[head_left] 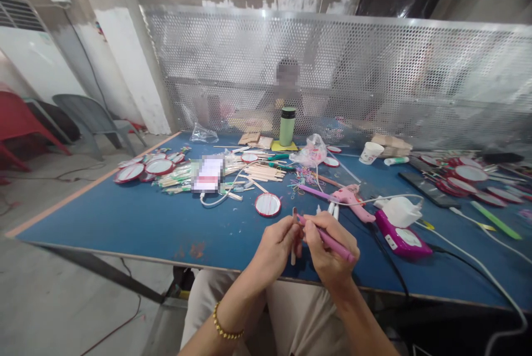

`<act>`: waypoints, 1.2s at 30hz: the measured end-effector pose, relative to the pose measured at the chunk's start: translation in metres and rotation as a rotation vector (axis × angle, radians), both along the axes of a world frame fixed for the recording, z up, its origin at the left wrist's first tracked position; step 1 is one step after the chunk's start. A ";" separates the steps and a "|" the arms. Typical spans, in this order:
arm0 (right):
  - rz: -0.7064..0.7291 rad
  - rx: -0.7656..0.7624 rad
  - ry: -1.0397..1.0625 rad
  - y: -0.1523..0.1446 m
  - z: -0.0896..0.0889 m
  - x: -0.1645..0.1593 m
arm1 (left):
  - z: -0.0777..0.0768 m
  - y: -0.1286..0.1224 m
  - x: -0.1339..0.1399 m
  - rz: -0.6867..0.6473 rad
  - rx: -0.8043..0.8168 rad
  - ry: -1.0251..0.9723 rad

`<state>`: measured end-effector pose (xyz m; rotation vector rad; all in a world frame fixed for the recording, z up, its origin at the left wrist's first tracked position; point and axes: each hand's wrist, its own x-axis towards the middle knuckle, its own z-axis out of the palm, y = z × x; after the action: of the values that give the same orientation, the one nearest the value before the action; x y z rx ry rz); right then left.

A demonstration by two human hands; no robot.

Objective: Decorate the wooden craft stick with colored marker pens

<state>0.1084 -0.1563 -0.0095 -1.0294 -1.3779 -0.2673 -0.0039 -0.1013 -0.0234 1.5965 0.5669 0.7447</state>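
Just over the table's front edge, my left hand [274,242] pinches a flat wooden craft stick [293,257], held nearly upright. Its top end looks darker. A pink pen-shaped tool [337,246] is gripped in my right hand [330,250] like a pencil, its tip close to the upper part of the stick. Whether the tip touches the wood I cannot tell. Beyond my hands lies a round white disc with a red rim [268,204]. A pink glue gun [353,203] rests to the right, near a purple stick [315,193].
Loose wooden sticks [266,171] and a charging phone [209,173] lie farther back on the blue table [145,228]. Red-rimmed discs [160,166] are piled at left and right. A magenta box [403,237] with cables, paper cup [371,152] and green bottle [287,128] stand around.
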 end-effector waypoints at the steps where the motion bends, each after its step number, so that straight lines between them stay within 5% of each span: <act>1: 0.009 0.009 -0.005 0.000 0.000 0.000 | 0.000 0.000 0.000 0.001 -0.005 -0.004; 36: -0.030 0.012 0.004 0.002 0.003 -0.001 | 0.003 0.000 -0.001 -0.019 0.000 0.002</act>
<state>0.1072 -0.1541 -0.0061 -1.0407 -1.3567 -0.2958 -0.0048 -0.1018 -0.0207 1.6012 0.5530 0.7289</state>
